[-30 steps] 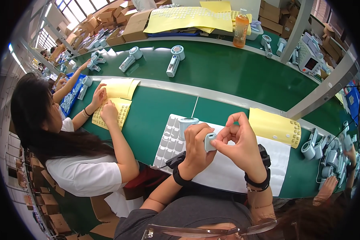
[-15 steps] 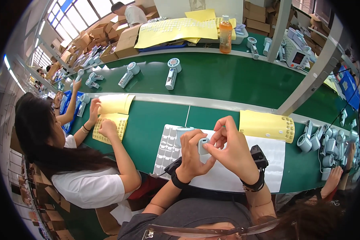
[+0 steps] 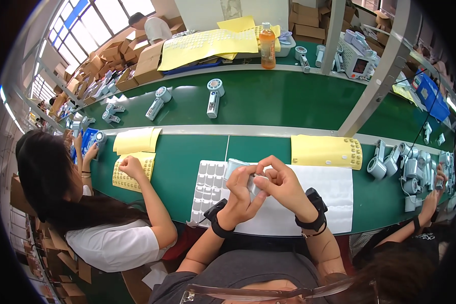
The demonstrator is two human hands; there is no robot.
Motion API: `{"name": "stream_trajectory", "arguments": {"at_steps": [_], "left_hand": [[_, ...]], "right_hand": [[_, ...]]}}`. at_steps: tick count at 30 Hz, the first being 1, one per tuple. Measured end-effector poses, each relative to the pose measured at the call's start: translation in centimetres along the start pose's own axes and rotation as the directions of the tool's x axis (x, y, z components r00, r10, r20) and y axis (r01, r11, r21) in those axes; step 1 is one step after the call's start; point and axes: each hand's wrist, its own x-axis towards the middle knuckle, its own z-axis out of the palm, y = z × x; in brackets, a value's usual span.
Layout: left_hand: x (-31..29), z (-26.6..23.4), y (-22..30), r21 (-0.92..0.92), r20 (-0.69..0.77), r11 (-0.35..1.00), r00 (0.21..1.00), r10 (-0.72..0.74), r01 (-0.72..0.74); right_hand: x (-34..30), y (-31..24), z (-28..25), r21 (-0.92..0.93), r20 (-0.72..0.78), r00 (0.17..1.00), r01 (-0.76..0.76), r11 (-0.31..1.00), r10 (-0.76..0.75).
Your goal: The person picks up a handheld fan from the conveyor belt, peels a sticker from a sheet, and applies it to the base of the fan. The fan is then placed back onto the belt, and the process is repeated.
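A pale-blue handheld fan (image 3: 234, 167) is held in my left hand (image 3: 238, 198), whose fingers are wrapped round its handle. The round head of the fan sticks out past my left knuckles, and the handle's end points towards me. My right hand (image 3: 288, 190) is closed at that end, its thumb pressed on the handle and its fingers bent against it. Whether a small sticker sits under the thumb is hidden. Beneath both hands lies a white sheet (image 3: 325, 200) with grey stickers (image 3: 207, 178) along its left side.
Yellow sticker sheets (image 3: 319, 147) lie beyond the white sheet. Several fans are heaped (image 3: 415, 169) at the right, by another person's hand (image 3: 431, 202). At left, a co-worker (image 3: 111, 238) holds a fan (image 3: 100, 138). More fans (image 3: 214, 99) rest on the green belt behind a metal rail.
My right thumb has moved onto the handle's end, covering the small slot seen before. The co-worker's far hand has left the yellow sheet and taken hold of a fan. My view has shifted slightly.
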Motion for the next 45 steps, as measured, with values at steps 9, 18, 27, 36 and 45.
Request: {"name": "stream_trajectory", "arguments": {"at_steps": [9,18,27,36,45], "left_hand": [[5.6,-3.5,1.6,0.126,0.583,0.987,0.798,-0.153,0.098],[13.0,-4.1,-17.5,0.835,-0.214,0.314,0.793,-0.571,0.451],[15.1,-5.7,-17.7,0.712,-0.372,0.453,0.835,-0.405,0.536],[10.5,-7.5,-0.5,0.322,-0.639,0.915,0.769,0.021,0.242],[1.6,-6.7,1.5,-0.023,-0.675,0.974,0.715,-0.181,0.225]], "right_hand": [[-5.1,2.3,-1.1,-0.043,-0.229,0.963,-0.159,0.986,0.145],[-19.7,6.0,-6.7,-0.528,-0.771,0.463,-0.082,0.845,-0.437],[-23.5,9.6,-8.8,-0.565,-0.743,0.280,-0.749,0.347,-0.607],[-5.0,3.2,2.3,-0.799,-0.203,0.883,0.101,0.593,-0.423],[3.0,8.7,7.3,-0.900,-0.125,0.896,0.078,0.429,-0.426]]}}
